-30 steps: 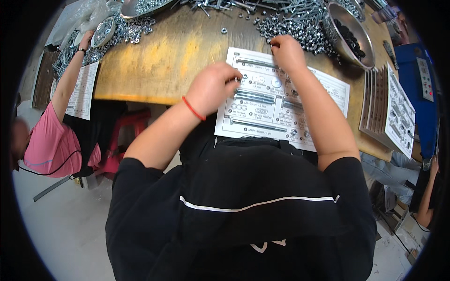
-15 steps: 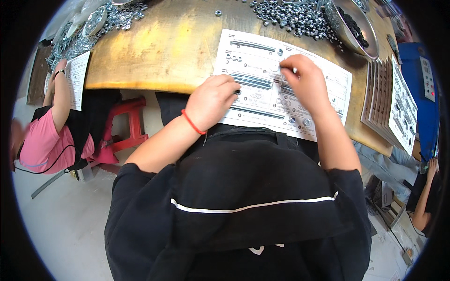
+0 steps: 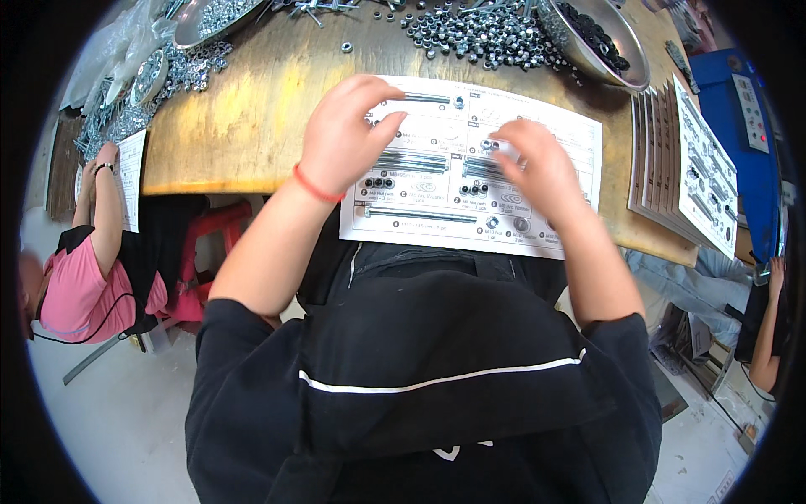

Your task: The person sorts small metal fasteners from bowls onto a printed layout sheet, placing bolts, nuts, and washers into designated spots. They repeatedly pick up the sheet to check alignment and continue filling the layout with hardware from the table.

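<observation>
My left hand [image 3: 348,130] hides the upper left corner of the printed sheet [image 3: 455,190]. My right hand [image 3: 537,164] is slightly blurred, and I cannot tell whether its fingertips touch the nuts [image 3: 489,145] (small, bright ones) beside them. The upper edge cuts off the left metal bowl [image 3: 186,39].
</observation>
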Action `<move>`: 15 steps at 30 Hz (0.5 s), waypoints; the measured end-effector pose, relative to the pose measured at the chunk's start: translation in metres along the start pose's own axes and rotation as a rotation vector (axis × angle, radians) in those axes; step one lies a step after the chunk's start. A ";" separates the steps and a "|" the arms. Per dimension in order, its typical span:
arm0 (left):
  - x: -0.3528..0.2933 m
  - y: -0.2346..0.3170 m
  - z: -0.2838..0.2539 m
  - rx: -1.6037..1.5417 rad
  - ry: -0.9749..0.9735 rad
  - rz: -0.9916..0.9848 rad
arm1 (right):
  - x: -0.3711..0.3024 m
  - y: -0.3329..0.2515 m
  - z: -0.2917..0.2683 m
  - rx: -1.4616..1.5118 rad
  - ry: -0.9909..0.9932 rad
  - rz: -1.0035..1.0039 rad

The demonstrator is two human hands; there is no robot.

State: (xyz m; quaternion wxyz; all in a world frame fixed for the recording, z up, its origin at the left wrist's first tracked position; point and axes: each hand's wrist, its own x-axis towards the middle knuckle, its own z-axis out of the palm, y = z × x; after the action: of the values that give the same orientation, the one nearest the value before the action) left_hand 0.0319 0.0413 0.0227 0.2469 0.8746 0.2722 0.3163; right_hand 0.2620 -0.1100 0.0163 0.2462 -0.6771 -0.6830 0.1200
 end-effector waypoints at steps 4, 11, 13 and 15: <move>0.069 -0.011 0.059 0.125 -0.088 0.100 | 0.070 0.056 -0.015 -0.211 0.062 0.092; 0.126 -0.016 0.119 0.414 -0.360 -0.001 | 0.118 0.087 0.028 -0.298 0.103 0.095; 0.127 -0.028 0.123 0.443 -0.345 0.037 | 0.109 0.077 0.021 -0.258 0.141 0.136; 0.124 -0.018 0.112 0.404 -0.378 -0.055 | 0.094 0.080 0.011 -0.151 0.137 0.207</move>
State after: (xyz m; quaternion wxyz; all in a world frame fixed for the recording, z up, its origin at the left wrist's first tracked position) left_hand 0.1842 0.1042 -0.0126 0.1225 0.9418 0.3025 0.0800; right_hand 0.3294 -0.0109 -0.0161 0.2272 -0.7671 -0.5981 0.0465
